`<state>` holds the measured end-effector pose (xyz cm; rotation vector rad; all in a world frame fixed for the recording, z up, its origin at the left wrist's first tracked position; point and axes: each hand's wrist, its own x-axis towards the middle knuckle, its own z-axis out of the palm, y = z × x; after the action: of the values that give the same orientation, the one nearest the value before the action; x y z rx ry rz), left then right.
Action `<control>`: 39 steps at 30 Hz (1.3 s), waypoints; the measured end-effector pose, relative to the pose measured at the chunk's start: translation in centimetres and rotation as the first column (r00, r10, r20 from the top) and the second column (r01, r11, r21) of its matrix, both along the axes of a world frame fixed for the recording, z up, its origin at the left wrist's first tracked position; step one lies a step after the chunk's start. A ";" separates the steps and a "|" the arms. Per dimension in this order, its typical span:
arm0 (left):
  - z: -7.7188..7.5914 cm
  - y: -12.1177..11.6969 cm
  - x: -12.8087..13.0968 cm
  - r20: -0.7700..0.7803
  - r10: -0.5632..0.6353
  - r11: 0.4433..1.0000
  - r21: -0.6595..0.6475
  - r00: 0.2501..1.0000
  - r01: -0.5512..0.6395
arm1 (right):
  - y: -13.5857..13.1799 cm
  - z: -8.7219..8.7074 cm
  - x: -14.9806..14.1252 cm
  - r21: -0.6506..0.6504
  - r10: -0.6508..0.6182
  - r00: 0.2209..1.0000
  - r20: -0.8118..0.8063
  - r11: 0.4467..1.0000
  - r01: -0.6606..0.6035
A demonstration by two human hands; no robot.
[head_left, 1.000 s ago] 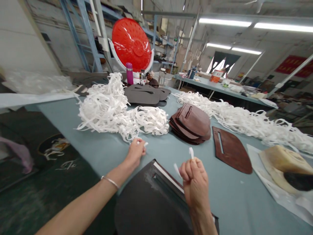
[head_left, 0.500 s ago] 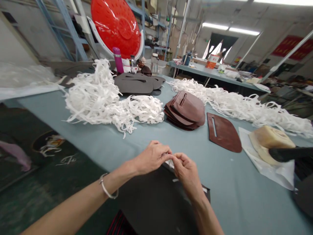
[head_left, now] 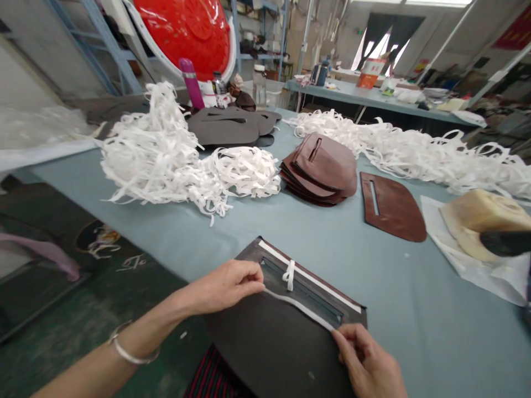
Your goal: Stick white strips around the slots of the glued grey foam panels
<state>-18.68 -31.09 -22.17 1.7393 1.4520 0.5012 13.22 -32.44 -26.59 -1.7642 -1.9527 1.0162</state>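
A dark leather panel point(head_left: 265, 337) with a long slot lies at the table's near edge, its black side up. A white strip runs along its far edge. Between my hands stretches a narrow white tape point(head_left: 299, 305), just on the near side of the slot. My left hand point(head_left: 232, 284) pinches its left end, and my right hand point(head_left: 365, 356) pinches the right end near the slot's corner. A small curled white strip point(head_left: 289, 275) lies across the slot.
Heaps of white strips point(head_left: 153, 155) cover the back left and right. A stack of brown slotted panels point(head_left: 323, 168) sits mid-table, a single brown panel point(head_left: 392, 207) beside it. At right, a cream-coloured block point(head_left: 485, 221) rests on white sheeting. Grey panels point(head_left: 224, 127) lie behind.
My hands were together over the panel's far edge. They have moved apart, left and right, and the white tape now spans between them. The panel's slot has come into view.
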 end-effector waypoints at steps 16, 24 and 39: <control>-0.1 7.9 -5.4 -0.243 0.376 0.818 0.540 0.894 -0.197 | -0.8 0.2 -0.4 0.118 0.047 0.999 0.011 0.992 -0.048; 1.6 2.5 4.0 -0.196 -0.155 0.878 0.422 0.968 0.226 | 0.1 1.3 -1.9 0.110 0.073 0.989 -0.127 0.992 -0.059; -1.1 0.4 1.2 -0.129 0.181 0.981 -0.045 0.975 -0.188 | -0.4 0.7 -0.7 0.156 -0.130 0.990 0.053 0.980 0.120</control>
<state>-17.53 -30.69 -23.23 1.6230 1.7105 0.4497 12.47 -32.83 -25.87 -1.8272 -1.8744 0.7577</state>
